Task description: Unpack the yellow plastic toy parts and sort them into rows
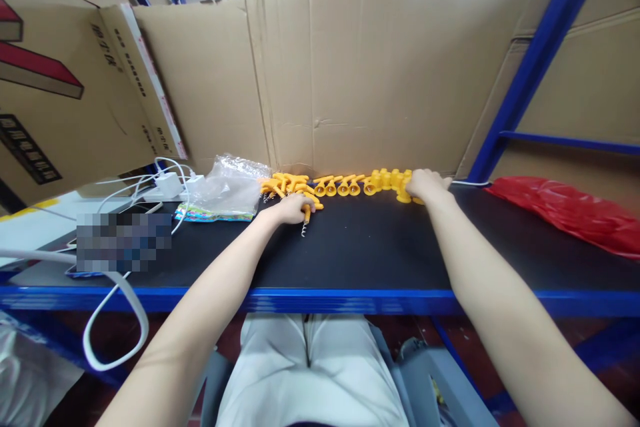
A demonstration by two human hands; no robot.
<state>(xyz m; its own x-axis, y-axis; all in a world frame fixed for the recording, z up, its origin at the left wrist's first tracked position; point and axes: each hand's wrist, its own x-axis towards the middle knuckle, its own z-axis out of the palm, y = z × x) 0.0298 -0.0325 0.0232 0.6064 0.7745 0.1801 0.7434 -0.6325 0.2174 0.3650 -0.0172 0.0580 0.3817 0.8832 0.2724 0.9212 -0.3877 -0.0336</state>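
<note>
Several small yellow plastic parts [345,185] lie in a row along the back of a black bench top [360,247], against a cardboard wall. My left hand [291,208] is closed on one yellow part [307,215] with a small metal spring hanging from its tip, at the left end of the row. My right hand [425,185] rests curled over a cluster of upright yellow parts [393,180] at the right end; its fingers are bent down onto them.
A clear plastic bag [227,187] lies left of the parts over a colourful packet [213,215]. White chargers and cables [167,183] sit at far left. A red plastic bag [565,210] lies at right. Blue rack posts [530,67] and cardboard [380,73] enclose the bench.
</note>
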